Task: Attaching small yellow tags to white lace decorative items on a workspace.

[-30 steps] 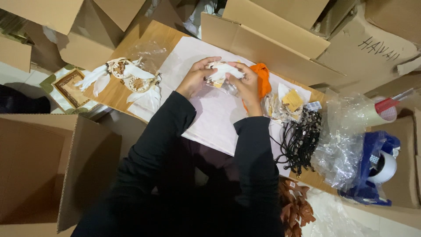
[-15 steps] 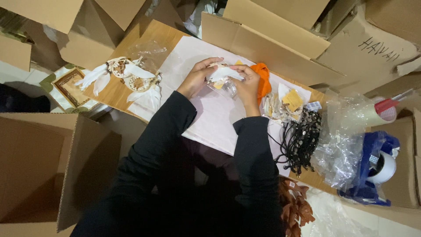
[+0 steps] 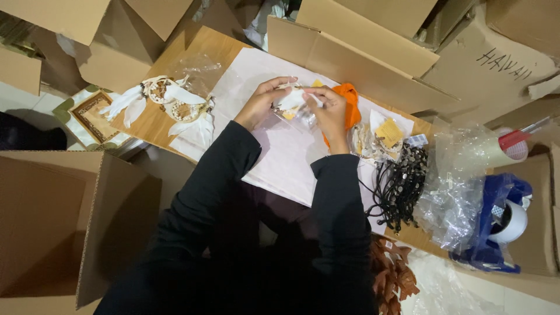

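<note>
Both hands meet over the white sheet (image 3: 280,157) on the wooden table (image 3: 192,49). Left hand (image 3: 262,102) is curled, fingers pinching the left edge of a small clear plastic bag (image 3: 294,105) w/ white and yellowish bits inside; right hand (image 3: 332,111) is likewise closed on the bag's right side, fingertips bent in. Bag sits between the two hands, held just above the sheet. Orange cloth (image 3: 352,104) lies just behind the right hand. White feathered dreamcatchers (image 3: 169,102) lie to the left, well apart. To the right: black cord bundle (image 3: 399,184), crumpled clear plastic (image 3: 458,186), blue tape dispenser (image 3: 501,224). Cardboard boxes (image 3: 361,41) surround the table.
</note>
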